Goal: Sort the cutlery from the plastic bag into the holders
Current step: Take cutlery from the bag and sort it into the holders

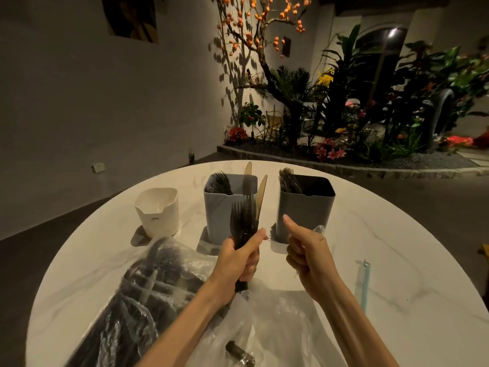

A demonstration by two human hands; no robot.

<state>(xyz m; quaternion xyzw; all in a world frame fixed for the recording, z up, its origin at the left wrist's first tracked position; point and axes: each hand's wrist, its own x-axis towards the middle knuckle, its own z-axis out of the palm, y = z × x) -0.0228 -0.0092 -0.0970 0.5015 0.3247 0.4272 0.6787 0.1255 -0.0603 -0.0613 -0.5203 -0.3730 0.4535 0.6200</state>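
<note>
- Cutlery fills your left hand [239, 256]: its fingers are clamped round a bundle of dark plastic forks [242, 221] with 1 amber knife [260, 194] among them, tines and blade pointing up.
- Your right hand [304, 251] hangs just right of that bundle, thumb raised and fingers curled; a pale, clear spoon bowl [318, 229] shows past its knuckles, but you cannot tell from this view whether the fingers are closed on it.
- 3 holders stand in a row on the round marble tabletop [397, 247]: a short white holder [157, 211] at the left, a tall light-blue holder [222, 207] in the middle, and a dark grey holder [307, 205] at the right.
- Forks stand in the light-blue holder, with an amber knife tip showing behind it; more dark cutlery stands in the grey one.
- The plastic bag [148, 295] lies crumpled near you under your forearms, with a heap of dark cutlery inside it at the left.
- A thin light-blue strip [365, 284] lies on the tabletop, right of your right forearm.
</note>
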